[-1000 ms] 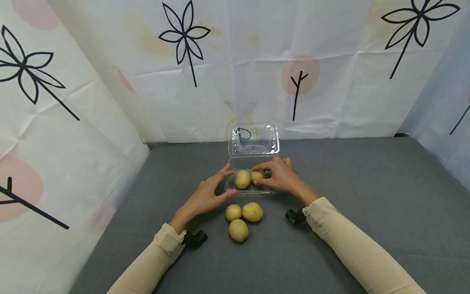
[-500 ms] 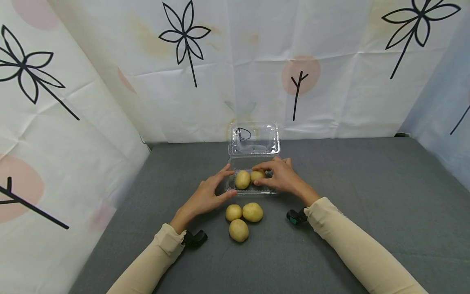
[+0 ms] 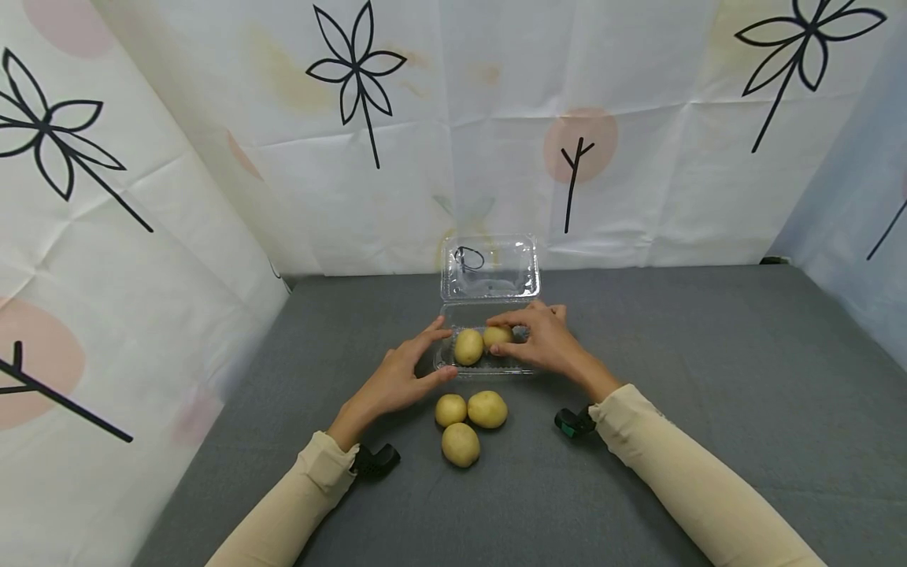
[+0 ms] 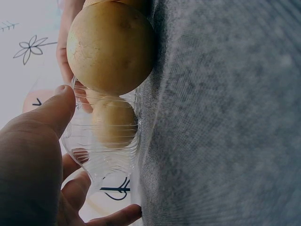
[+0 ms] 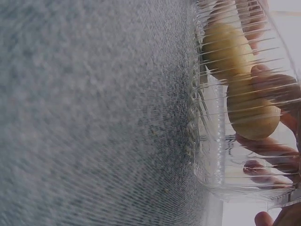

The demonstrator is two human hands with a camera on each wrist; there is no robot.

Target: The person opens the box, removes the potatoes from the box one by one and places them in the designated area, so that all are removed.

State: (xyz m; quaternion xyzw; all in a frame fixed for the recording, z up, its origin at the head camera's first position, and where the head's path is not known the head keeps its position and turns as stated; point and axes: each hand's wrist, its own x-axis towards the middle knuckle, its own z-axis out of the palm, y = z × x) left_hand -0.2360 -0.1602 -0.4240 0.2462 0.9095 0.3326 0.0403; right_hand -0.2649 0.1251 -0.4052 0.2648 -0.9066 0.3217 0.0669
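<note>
Two potatoes (image 3: 468,346) side by side in a clear container (image 3: 506,282), lid raised; three more potatoes (image 3: 460,445) clustered on the tabletop (image 3: 538,512) in front. Right hand (image 3: 542,339) pinches the right-hand one inside between thumb and fingers. Left hand (image 3: 405,376) spread at the container's left end, gripping nothing. Little change from half a second ago: right sleeve (image 3: 680,465) a touch farther right, potatoes in place. Tabletop grey and fabric-textured; pale cloth backdrop (image 3: 489,157) behind, printed with black leafy stems and pinkish discs.

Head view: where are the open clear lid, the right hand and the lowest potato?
Open clear lid (image 3: 497,268): head view, middle of panel.
Right hand (image 3: 542,339): head view, back of hand.
Lowest potato (image 3: 460,445): head view, middle of upper side.
</note>
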